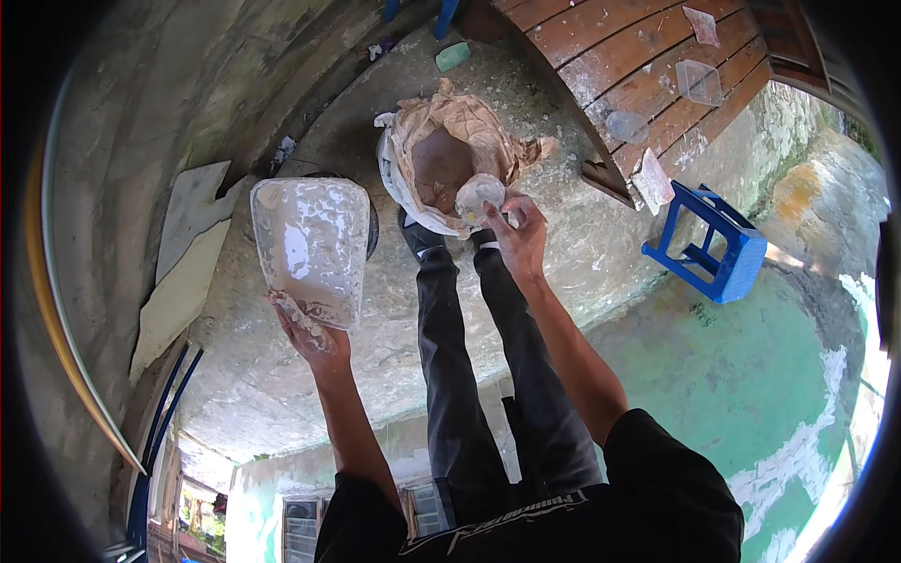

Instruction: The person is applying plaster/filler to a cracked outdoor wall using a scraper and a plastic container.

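Note:
In my right hand (519, 225) is a small clear plastic cup (481, 195), pinched at its side over the near right rim of an open sack. The sack (408, 141) has a brown paper lining and a white outer layer, and holds greyish-brown powder (441, 164). My left hand (314, 336), its fingers stretched out and smeared with white paste, is at the near left corner of a white rectangular tub (352, 216). Wet, shiny white paste coats the tub's inside. Whether the left fingers touch the rim is hard to tell.
A dark round object (373, 225) shows partly beneath the tub. Flat boards (188, 272) lean on the left wall. On the right are a blue plastic stool (713, 244) and a wooden slatted table (610, 56) bearing a clear container (699, 83). My feet stand close to the sack.

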Available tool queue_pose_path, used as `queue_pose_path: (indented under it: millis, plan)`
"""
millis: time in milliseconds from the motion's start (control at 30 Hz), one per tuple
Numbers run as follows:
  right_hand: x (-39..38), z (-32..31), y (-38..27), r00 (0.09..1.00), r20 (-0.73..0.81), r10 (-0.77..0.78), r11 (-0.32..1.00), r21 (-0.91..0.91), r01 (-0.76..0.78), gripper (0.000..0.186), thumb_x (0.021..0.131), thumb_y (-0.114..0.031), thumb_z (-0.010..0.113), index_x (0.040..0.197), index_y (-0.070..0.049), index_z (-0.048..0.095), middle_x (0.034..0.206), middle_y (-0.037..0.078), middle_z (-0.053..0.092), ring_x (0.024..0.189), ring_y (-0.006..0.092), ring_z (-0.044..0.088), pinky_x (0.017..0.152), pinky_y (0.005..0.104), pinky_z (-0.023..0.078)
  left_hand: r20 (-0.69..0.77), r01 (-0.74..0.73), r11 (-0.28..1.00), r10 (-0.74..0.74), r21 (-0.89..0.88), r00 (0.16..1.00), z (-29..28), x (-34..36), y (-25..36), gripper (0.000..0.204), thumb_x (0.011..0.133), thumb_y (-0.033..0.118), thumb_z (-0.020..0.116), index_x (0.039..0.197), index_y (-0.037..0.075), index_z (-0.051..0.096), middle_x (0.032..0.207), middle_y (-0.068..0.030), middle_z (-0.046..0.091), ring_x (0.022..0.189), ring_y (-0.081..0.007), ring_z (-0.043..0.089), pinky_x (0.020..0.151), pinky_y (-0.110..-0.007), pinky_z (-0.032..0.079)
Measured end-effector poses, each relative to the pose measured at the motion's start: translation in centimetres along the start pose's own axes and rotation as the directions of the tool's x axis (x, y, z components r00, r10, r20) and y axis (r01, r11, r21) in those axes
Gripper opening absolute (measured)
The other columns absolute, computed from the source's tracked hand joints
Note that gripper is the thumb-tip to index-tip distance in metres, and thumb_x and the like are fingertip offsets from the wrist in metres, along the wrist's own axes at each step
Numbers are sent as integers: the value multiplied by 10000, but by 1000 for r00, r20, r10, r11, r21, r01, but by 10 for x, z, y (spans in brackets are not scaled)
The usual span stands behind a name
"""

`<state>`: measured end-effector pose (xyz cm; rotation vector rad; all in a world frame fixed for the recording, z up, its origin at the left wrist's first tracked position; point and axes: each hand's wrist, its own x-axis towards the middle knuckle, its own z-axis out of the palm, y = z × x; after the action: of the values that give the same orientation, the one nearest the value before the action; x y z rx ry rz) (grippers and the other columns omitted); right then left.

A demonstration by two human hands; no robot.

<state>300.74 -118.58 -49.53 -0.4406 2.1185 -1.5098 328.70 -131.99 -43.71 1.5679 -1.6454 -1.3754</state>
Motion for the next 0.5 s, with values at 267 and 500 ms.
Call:
queue_pose_path:
  millis: [267, 500]
  plan:
    - [-23, -50, -15, 908, -35, 417, 846, 380, -374, 213, 803, -62, 686, 756, -81, 479, 952, 104, 602, 870, 181, 599, 672, 326, 557, -8, -77, 991, 78, 113, 997, -8, -22, -7, 592, 961, 425, 373, 1435, 130, 177, 1461, -51, 236, 1324, -209, 284, 1094, -393, 272]
    - [-33, -66, -17, 877, -38, 479, 802, 426, -420, 185, 806, -49, 677, 753, -99, 507, 964, 100, 620, 865, 201, 618, 698, 338, 548, -104, 136, 973, -157, -185, 982, 11, -33, 15, 595, 960, 423, 382, 1436, 136, 173, 1462, -47, 234, 1323, -206, 287, 1092, -387, 278]
